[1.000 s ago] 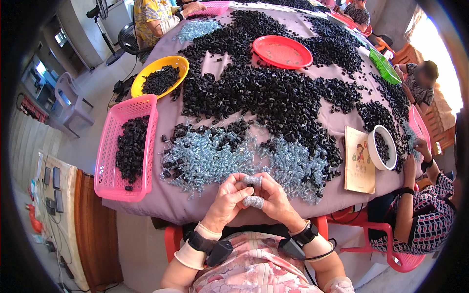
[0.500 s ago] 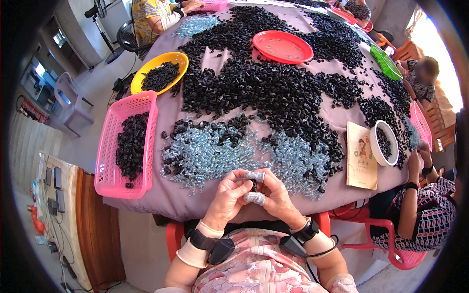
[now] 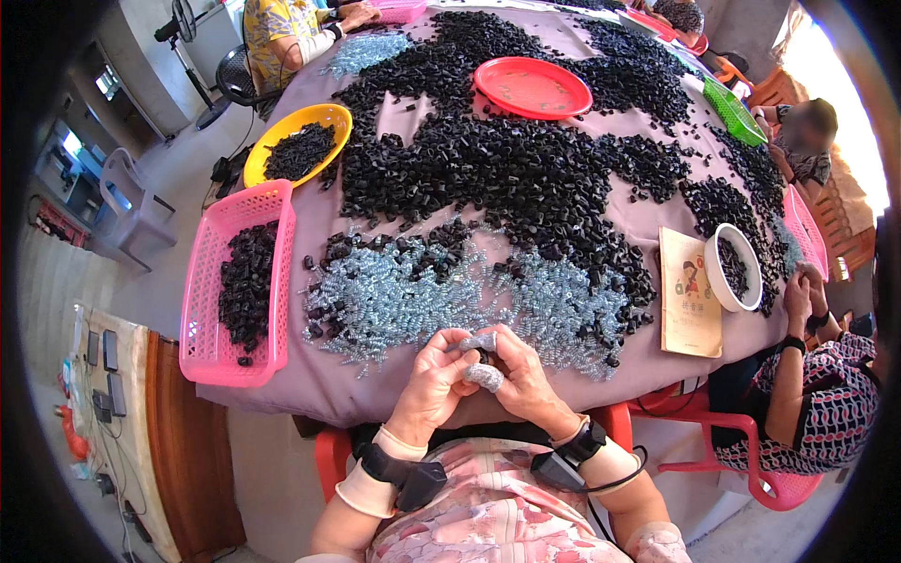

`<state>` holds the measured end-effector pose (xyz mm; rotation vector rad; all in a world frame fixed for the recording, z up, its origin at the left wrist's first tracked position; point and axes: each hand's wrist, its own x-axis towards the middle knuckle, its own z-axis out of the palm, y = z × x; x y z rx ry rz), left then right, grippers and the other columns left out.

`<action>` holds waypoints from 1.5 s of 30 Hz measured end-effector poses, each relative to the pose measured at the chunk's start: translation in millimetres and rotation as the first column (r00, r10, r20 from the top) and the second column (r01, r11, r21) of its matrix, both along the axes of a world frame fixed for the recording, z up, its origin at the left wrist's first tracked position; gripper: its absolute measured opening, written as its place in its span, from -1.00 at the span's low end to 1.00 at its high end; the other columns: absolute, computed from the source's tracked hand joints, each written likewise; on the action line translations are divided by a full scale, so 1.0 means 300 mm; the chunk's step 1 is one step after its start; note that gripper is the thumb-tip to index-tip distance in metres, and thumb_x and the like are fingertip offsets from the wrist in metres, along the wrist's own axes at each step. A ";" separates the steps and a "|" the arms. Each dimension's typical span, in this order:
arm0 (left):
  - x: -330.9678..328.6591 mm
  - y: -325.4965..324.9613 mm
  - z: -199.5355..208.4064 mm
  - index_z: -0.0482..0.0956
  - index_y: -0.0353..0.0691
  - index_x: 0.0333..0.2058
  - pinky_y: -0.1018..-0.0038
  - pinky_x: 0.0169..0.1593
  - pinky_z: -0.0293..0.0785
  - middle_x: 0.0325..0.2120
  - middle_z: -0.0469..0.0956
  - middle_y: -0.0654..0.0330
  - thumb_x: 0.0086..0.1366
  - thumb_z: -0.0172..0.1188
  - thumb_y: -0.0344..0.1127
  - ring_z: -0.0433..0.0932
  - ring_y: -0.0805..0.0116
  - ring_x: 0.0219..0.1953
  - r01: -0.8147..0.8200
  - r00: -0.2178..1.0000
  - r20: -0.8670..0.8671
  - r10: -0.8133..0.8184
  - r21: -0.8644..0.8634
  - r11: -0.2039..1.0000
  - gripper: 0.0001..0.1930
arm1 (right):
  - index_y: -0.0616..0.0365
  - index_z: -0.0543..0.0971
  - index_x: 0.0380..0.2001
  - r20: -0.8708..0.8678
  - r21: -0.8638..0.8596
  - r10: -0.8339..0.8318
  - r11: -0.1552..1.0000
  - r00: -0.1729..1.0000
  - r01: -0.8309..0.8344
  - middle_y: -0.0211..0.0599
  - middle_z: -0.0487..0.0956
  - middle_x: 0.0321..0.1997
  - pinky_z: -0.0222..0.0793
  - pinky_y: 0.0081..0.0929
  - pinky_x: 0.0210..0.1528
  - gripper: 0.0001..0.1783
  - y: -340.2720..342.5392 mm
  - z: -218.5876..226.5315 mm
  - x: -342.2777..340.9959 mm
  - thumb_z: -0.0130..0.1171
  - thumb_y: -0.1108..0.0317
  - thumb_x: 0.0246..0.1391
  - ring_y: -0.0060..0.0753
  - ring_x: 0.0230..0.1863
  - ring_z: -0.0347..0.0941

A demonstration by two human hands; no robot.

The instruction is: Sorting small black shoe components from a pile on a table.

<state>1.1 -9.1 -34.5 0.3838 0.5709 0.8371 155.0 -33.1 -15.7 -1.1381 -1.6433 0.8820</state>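
The left hand [image 3: 430, 383] and right hand [image 3: 527, 377] meet over the near edge of the table [image 3: 366, 396], a small piece [image 3: 485, 356] between their fingers; just beyond the grip lie springs [image 3: 404, 302], then a wide spread of small parts [image 3: 488, 178] with a round tray [image 3: 533, 89] among them. Left of the grip stands a basket [image 3: 230, 372] with parts in it, and behind that a dish [image 3: 255, 167] of pieces; right of the grip lies a booklet [image 3: 690, 310], a bowl [image 3: 746, 302] just beside its far side.

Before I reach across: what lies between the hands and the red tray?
Head view: ahead of the left hand and right hand lie pale blue coiled pieces; beyond, small black parts stretch toward the red tray.
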 end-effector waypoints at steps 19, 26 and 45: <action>-0.017 -0.008 0.010 0.38 -0.08 -0.09 0.55 -0.33 0.45 -0.30 0.51 0.32 0.36 -0.03 -0.24 0.51 0.51 -0.33 0.032 0.993 0.109 -0.034 0.016 0.999 -0.81 | 0.23 0.49 -0.18 -0.276 -0.112 -0.084 0.992 0.957 0.054 -0.39 0.39 -0.37 0.29 -0.61 -0.40 -0.63 -0.008 -0.025 -0.033 0.29 0.33 -0.08 -0.57 -0.44 0.33; -0.007 0.009 0.016 0.37 -0.14 -0.09 0.49 -0.22 0.52 -0.28 0.52 0.24 0.20 0.14 -0.51 0.54 0.43 -0.24 0.026 0.997 0.076 -0.028 0.029 0.999 -0.70 | 0.22 0.49 -0.12 -0.224 -0.040 -0.056 0.998 0.973 0.048 -0.37 0.46 -0.18 0.37 -0.65 -0.32 -0.59 -0.011 -0.018 -0.020 0.32 0.40 -0.10 -0.58 -0.30 0.41; -0.013 -0.009 0.043 0.33 -0.17 -0.06 0.67 -0.44 0.33 -0.34 0.48 0.27 0.23 0.16 -0.34 0.44 0.56 -0.38 0.080 0.997 0.007 -0.082 0.112 0.990 -0.68 | 0.21 0.52 -0.27 0.066 0.005 -0.103 0.995 0.993 0.102 -0.24 0.48 -0.28 0.35 -0.51 -0.41 -0.72 -0.025 0.035 -0.031 0.26 0.42 -0.13 -0.35 -0.42 0.43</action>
